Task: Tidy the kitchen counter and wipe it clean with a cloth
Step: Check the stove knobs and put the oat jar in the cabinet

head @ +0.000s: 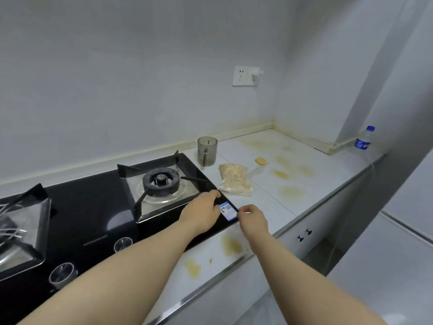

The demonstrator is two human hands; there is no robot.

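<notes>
The white counter (311, 184) carries several yellowish stains (290, 193), some near its front edge. A clear bag of grains (235, 179) lies beside the black gas hob (98, 207). A grey-green mug (207, 151) stands behind the bag, and a small tan lump (261, 161) sits to its right. My left hand (203, 212) rests flat on the hob's right corner, fingers pointing toward the bag. My right hand (251, 218) is pinched at the edge of a blue label (227, 211) stuck on that corner; something small and white shows at its fingertips. No cloth is visible.
The right burner (161, 181) with its black pan support lies just left of my hands. Control knobs (123, 244) line the hob front. A water bottle with a blue cap (364, 139) stands on the far right ledge. A wall socket (246, 76) is above the counter.
</notes>
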